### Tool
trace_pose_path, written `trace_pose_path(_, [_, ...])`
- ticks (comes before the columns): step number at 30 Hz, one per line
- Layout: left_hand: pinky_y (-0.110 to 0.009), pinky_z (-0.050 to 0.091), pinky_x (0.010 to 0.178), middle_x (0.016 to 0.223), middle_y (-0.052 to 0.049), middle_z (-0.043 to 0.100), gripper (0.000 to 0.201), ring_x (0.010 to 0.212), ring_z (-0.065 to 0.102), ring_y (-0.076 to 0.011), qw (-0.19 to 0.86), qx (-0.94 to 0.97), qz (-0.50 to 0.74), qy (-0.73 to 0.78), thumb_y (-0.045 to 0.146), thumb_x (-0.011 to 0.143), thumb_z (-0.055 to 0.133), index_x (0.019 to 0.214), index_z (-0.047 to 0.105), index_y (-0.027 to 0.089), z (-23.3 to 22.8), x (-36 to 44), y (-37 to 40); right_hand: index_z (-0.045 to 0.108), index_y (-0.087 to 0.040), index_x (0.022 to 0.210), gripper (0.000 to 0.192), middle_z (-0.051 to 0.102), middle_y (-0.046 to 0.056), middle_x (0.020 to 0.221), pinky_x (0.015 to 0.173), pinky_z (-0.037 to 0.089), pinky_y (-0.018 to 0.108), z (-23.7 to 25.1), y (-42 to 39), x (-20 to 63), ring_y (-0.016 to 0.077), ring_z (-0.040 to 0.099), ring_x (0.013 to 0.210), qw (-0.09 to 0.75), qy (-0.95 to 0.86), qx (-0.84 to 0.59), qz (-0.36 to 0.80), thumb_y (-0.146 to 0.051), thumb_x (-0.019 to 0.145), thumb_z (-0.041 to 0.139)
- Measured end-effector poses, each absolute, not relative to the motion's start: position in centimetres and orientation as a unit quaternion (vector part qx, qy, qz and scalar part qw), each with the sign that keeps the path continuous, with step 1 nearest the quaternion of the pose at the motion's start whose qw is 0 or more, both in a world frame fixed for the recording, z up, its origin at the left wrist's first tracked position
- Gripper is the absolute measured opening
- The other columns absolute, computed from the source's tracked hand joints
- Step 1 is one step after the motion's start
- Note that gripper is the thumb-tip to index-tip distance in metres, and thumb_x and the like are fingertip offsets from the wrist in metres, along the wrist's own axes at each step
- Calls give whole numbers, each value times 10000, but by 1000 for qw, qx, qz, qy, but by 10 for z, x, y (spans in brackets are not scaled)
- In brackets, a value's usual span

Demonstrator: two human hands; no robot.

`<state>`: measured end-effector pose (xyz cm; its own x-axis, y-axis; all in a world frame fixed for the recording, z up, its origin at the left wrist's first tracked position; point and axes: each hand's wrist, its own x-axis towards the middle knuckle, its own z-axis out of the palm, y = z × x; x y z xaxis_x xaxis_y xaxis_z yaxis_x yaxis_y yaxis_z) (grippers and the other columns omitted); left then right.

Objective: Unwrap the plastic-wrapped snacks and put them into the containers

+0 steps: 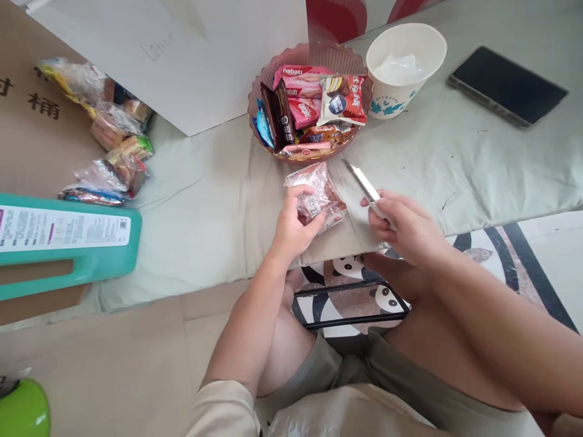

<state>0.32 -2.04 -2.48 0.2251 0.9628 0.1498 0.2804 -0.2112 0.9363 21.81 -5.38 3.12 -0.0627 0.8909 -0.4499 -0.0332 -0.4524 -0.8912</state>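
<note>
My left hand [295, 227] grips a clear-wrapped snack packet [319, 189] against the cloth, thumb on one side and fingers on the other. A barcode and reddish-brown contents show through its crinkled film. To the right, my right hand [403, 224] is closed around a box cutter [364, 182], whose blade end points up and left, apart from the packet. Just behind the packet stands a pink scalloped bowl [257, 136] full of wrapped snacks, among them several pink wafer packs [303, 88] and a red and white packet [344, 100].
A paper cup [387, 91] with clear plastic inside stands beside the bowl, and a phone [507, 85] lies farther right. On the left are more wrapped snacks [121, 136], a white box [182, 67] and a green jug [109, 264]. The cloth-covered surface [195, 243] ends above my knees.
</note>
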Motion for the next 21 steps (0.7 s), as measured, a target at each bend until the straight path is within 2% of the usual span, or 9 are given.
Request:
trace_pose_path(2, [-204, 380, 566, 983, 23, 497, 441, 623, 419, -47, 412, 667, 409, 468, 350, 870, 775, 1144, 436, 278, -26, 5, -21, 515, -214, 849, 308, 303, -86, 568, 456, 149, 245, 28, -58, 202, 77, 203, 458, 385, -315, -496, 712, -519, 891, 525])
trace_pose_path(3, [-201, 380, 568, 969, 26, 484, 464, 628, 422, -48, 411, 665, 414, 466, 371, 866, 784, 1135, 418, 275, -26, 7, -21, 502, -217, 845, 338, 325, -91, 552, 444, 172, 238, 26, -59, 194, 72, 232, 437, 385, -307, -469, 733, -550, 889, 534])
trace_pose_path(6, [-198, 397, 585, 918, 40, 446, 491, 644, 441, -54, 419, 652, 431, 463, 387, 862, 789, 1122, 386, 278, -27, 11, -19, 472, -227, 877, 367, 508, -64, 559, 474, 350, 243, 19, -59, 181, 105, 469, 445, 377, -313, -429, 758, -586, 898, 544])
trace_pose_path(8, [-197, 391, 569, 890, 49, 432, 486, 627, 432, -54, 422, 650, 427, 466, 359, 856, 790, 1115, 386, 282, -26, 13, -19, 482, -223, 917, 357, 589, -43, 591, 521, 425, 257, 17, -58, 179, 130, 567, 498, 370, -321, -426, 760, -572, 904, 557])
trace_pose_path(15, [-205, 365, 493, 795, 69, 454, 456, 534, 418, -51, 404, 702, 364, 460, 201, 776, 744, 1114, 449, 282, -19, 12, -20, 540, -209, 958, 307, 603, -43, 574, 505, 405, 248, 18, -55, 188, 115, 541, 468, 372, -317, -443, 752, -515, 957, 513])
trace_pose_path(21, [-199, 409, 534, 870, 50, 542, 355, 577, 469, -51, 357, 705, 409, 457, 196, 795, 690, 1084, 495, 265, -19, 11, -22, 551, -200, 882, 308, 628, -15, 575, 464, 372, 230, 20, -58, 190, 105, 536, 425, 341, -303, -441, 773, -500, 948, 521])
